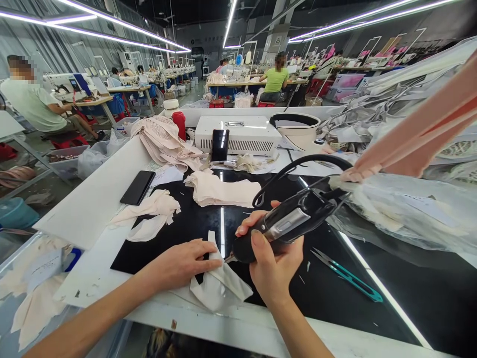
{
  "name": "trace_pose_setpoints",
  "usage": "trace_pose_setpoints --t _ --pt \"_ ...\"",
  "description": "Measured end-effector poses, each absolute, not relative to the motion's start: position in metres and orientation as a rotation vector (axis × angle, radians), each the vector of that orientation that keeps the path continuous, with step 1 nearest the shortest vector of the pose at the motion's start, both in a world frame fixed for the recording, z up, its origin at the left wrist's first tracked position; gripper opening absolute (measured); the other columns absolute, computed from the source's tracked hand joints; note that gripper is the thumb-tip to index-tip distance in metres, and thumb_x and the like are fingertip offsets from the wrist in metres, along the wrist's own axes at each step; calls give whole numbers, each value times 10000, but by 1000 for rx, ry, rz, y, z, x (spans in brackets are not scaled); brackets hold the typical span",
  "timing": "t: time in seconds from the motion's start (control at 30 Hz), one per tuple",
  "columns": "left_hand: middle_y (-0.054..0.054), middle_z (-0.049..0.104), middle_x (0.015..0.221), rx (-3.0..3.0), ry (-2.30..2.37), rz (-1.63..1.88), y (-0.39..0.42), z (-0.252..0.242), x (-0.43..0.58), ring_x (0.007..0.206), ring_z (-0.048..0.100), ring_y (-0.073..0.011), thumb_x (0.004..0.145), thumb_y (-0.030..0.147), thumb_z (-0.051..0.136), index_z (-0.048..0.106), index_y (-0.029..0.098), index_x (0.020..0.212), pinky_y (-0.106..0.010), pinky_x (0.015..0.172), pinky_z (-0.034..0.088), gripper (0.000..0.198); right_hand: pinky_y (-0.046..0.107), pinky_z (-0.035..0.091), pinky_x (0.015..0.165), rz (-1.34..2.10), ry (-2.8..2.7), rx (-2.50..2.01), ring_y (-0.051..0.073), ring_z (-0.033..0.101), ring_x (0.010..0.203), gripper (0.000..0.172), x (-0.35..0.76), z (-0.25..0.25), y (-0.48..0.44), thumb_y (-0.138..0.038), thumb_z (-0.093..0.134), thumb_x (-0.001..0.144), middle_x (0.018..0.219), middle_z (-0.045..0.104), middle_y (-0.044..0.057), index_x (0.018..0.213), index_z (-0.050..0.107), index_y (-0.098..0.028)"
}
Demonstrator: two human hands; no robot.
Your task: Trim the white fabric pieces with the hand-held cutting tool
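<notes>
My right hand (pixel 276 263) is wrapped round a black corded hand tool (pixel 286 223) with a silver side plate. Its short metal tip points down to the left and meets the edge of a cream fabric piece (pixel 219 288), which lies partly folded near the table's front edge. With its fingers pressed together on that piece, my left hand (pixel 186 263) holds it against the black work surface (pixel 313 298). Teal thread snips (pixel 350 278) lie to the right of my right hand. Behind my hands is a stack of cream fabric pieces (pixel 225 191); a loose cream piece (pixel 154 214) lies to its left.
A dark phone (pixel 137 188) lies at left; another phone (pixel 219 145) leans against a white vented box (pixel 238 135). Pink fabric (pixel 417 119) hangs at right above a clear plastic bag (pixel 402 214). The tool's cord (pixel 294 161) arches behind it. Two people sit farther back.
</notes>
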State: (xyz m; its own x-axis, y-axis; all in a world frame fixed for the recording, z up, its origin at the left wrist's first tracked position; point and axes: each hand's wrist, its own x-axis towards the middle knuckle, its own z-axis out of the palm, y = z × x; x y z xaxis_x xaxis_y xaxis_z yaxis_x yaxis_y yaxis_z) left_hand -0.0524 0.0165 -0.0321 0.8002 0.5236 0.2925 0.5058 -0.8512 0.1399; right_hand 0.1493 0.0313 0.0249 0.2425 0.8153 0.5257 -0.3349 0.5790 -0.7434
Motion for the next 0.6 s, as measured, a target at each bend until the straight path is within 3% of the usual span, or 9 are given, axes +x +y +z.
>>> trace_pose_setpoints --t 0.6 --pt "-154 576 1475 2889 885 440 15 -36 -53 1368 581 -265 849 -88 449 616 213 1402 -410 1097 550 652 269 568 619 798 -1075 -607 120 653 651 325 148 21 36 -211 744 889 858 686 -33 1167 587 -271"
